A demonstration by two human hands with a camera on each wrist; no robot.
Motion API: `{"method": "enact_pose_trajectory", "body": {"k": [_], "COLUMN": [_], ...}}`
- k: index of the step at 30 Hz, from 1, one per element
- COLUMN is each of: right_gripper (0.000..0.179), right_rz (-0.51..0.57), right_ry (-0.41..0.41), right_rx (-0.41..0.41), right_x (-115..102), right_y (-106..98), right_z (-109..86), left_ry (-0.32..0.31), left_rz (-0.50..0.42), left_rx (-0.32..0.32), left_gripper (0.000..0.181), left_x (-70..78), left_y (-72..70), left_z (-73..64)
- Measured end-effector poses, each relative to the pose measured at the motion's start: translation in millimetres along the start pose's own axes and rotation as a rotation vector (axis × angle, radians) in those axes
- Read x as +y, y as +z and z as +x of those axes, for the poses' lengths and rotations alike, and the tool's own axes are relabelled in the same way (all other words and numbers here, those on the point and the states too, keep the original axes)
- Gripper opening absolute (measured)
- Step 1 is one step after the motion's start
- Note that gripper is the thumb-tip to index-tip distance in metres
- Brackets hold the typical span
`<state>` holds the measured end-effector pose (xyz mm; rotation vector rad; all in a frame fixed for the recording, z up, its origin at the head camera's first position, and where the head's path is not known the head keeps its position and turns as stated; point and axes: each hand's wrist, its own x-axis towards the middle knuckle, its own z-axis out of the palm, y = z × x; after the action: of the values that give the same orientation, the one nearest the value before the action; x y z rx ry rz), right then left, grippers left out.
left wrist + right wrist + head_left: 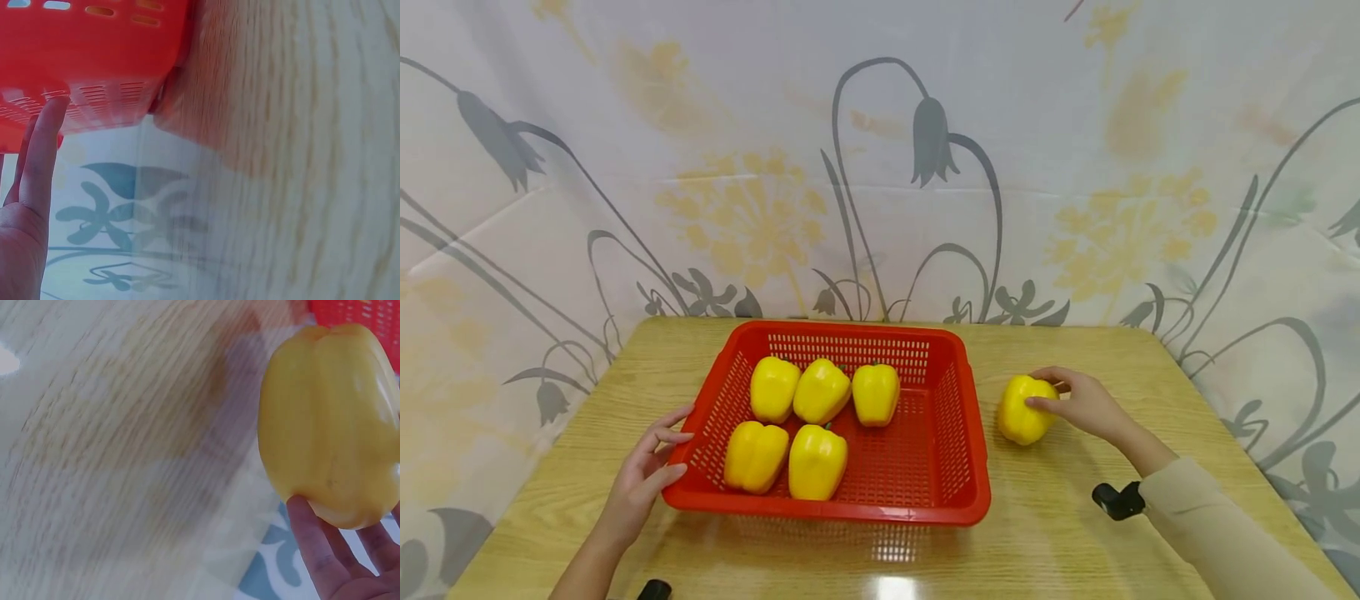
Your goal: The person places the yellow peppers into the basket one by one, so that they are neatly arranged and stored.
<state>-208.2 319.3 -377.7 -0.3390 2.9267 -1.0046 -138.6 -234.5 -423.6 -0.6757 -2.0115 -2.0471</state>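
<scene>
In the head view, a red plastic basket (917,515) with slotted walls stands on the wooden table and contains several yellow bell peppers (817,462). My left hand (638,483) rests at the basket's left side, fingers fairly straight; the left wrist view shows a finger (42,147) touching the slotted outer wall. To the right of the basket, my right hand (1086,406) grips another yellow bell pepper (1024,412) between thumb and fingers. The right wrist view shows this bell pepper (325,425) held at one end. Whether it touches the table is hard to tell.
Wood-grain tabletop (1045,533) surrounds the basket. A cloth backdrop (880,208) with grey and yellow flower prints hangs behind the table and down both sides. A black wrist device (1117,501) sits by the right sleeve.
</scene>
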Motion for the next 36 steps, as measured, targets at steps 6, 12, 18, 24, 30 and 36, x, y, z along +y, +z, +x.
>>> {"method": "enact_pose_trajectory", "body": {"k": [6,12,18,24,30,36], "right_gripper": [0.051,0.049,0.048,0.047,0.045,0.045], "right_rz": [0.025,0.067,0.100,0.139,0.083,0.041], "right_ry": [-0.020,-0.039,-0.064,-0.106,-0.145,-0.185], "right_rx": [0.036,0.057,0.065,0.037,0.008,-0.030], "right_x": [-15.6,-31.6,-49.5,-67.7,-78.7,-91.2], "right_y": [-6.9,-14.6,-19.0,-18.9,-14.7,-13.6], "right_z": [-8.1,-13.3,-13.5,-11.7,-5.1,1.2], "left_ry": [0.020,-0.002,0.001,-0.011,-0.009,-0.003], "left_rz": [-0.020,-0.037,-0.032,-0.028,-0.014,-0.007], "left_rx": [-0.006,-0.012,-0.012,-0.004,-0.001,0.001], "left_gripper": [0.031,0.033,0.032,0.031,0.031,0.029], "left_x": [-0.3,0.3,0.1,0.3,0.8,-0.2], "left_y": [0.0,-0.4,0.5,0.1,0.2,0.1], "left_z": [0.0,-0.9,-0.4,-1.2,-2.0,-1.8]}}
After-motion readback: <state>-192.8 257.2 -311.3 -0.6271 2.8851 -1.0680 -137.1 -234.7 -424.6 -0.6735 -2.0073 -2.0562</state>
